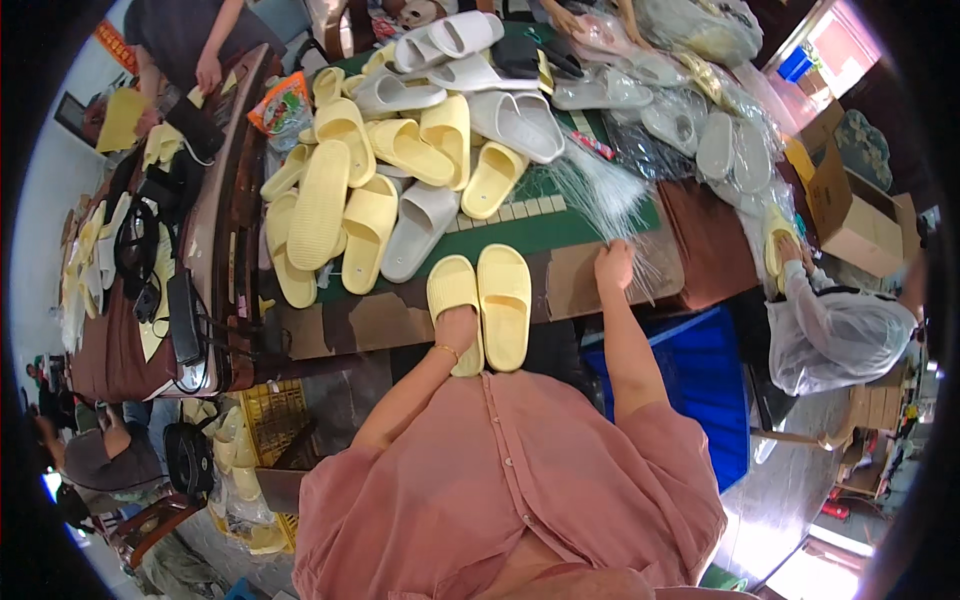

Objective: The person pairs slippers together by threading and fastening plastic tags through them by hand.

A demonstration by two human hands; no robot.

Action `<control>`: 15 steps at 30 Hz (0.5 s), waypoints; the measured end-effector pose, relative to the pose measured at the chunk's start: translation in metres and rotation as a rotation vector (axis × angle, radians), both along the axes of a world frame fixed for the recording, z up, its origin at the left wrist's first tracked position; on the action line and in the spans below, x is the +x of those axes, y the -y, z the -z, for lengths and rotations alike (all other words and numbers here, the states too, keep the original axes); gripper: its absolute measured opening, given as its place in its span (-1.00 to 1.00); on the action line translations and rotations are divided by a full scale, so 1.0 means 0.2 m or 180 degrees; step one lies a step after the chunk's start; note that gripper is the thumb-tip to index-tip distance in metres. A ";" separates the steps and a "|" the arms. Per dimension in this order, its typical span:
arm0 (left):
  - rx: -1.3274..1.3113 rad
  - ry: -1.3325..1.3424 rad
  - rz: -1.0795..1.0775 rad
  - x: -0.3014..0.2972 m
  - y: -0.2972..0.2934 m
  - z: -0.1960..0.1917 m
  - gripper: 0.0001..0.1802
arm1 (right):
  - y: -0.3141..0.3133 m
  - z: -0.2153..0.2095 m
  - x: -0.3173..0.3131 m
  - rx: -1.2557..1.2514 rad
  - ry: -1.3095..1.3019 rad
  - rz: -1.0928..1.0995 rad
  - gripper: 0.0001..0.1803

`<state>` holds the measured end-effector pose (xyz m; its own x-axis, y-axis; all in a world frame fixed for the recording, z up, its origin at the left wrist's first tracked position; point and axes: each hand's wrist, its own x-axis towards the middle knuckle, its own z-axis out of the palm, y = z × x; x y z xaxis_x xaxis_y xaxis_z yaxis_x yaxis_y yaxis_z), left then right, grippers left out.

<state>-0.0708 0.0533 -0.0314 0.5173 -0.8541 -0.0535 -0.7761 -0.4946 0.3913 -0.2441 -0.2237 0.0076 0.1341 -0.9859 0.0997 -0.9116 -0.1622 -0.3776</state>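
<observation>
A pair of pale yellow slide slippers stands side by side at the table's near edge, toes pointing away from me. My left hand point(457, 328) grips the left slipper point(453, 280), its fingers tucked under the strap and hidden there. The right slipper point(504, 308) touches it and has no hand on it. Farther right, my right hand point(614, 264) is closed on the near end of a bundle of thin clear plastic strands point(605, 190). The strands fan out over the green mat point(520, 232). Whether one strand or several are pinched, I cannot make out.
Loose yellow slippers point(320, 205) and grey slippers point(420, 230) are heaped at the left and back. Bagged slippers point(735, 145) lie at the right. A blue bin point(690, 385) stands below the table's edge. Other people work at the back, left and right.
</observation>
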 end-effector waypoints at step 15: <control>-0.0209 -0.0147 0.0117 -0.04 0.00 -0.06 -0.75 | 0.05 0.01 -0.12 0.0071 -0.0376 -0.0110 -0.85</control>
